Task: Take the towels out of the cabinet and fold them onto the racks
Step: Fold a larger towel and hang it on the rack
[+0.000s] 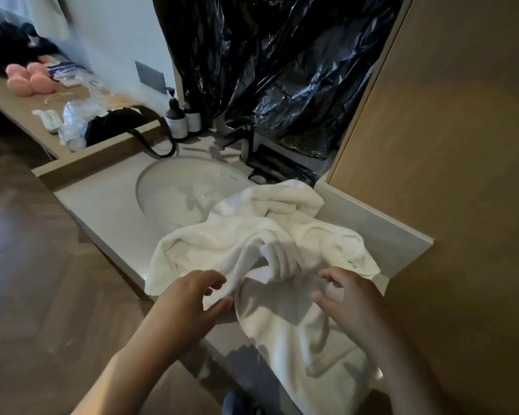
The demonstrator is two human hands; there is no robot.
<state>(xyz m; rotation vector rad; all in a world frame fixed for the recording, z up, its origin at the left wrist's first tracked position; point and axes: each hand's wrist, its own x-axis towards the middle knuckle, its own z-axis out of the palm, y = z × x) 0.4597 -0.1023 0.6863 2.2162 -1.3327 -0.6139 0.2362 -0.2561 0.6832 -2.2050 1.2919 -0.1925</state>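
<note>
the left hand (189,298) pinches a fold of the white towel (252,235) at 6 o'clock; the right hand (348,298) hovers over it at 5, fingers loosely spread. the towel lies crumpled on the desk (108,211), draping its near edge. the sink (177,193) is at 11.

Crumpled towel (252,241) on sink counter (108,211), left hand (186,298) pinching it, right hand (351,298) above

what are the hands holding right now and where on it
The left hand pinches a bunched fold of the white towel between thumb and fingers. The right hand curls over the same towel; whether it grips cannot be told.
</note>
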